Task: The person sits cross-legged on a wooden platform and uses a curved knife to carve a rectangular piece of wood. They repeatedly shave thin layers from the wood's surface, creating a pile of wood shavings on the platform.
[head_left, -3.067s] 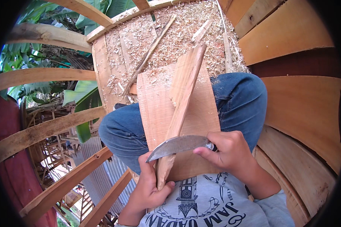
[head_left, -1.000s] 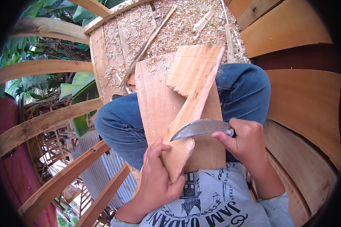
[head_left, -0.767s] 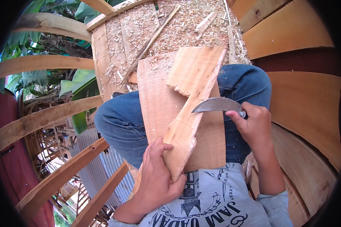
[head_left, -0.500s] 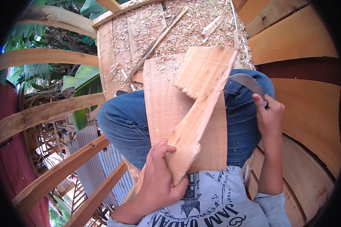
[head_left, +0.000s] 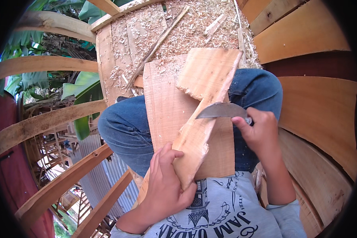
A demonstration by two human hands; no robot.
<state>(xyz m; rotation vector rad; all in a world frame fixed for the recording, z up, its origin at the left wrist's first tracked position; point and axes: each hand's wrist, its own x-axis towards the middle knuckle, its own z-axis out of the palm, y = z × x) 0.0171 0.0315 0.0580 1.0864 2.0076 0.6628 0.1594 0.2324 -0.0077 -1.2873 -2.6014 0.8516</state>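
Currently, we are gripping the near end of a pale-brown, narrow-waisted wooden piece (head_left: 195,131) with our left hand (head_left: 164,188), fingers closing around it; it is slanting far-right above a broad, pale, rectangular wooden board (head_left: 162,107) on our blue denim trousers (head_left: 125,127). Our right hand (head_left: 261,131) is clasping a curved grey metal knife (head_left: 222,110), its blade crossing the piece's narrow middle.

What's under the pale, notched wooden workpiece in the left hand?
A flat, tan wooden board, visible on both sides of the workpiece; loose, pale wood shavings show beyond the workpiece's far end. The board surface directly beneath is covered, so can't be seen.
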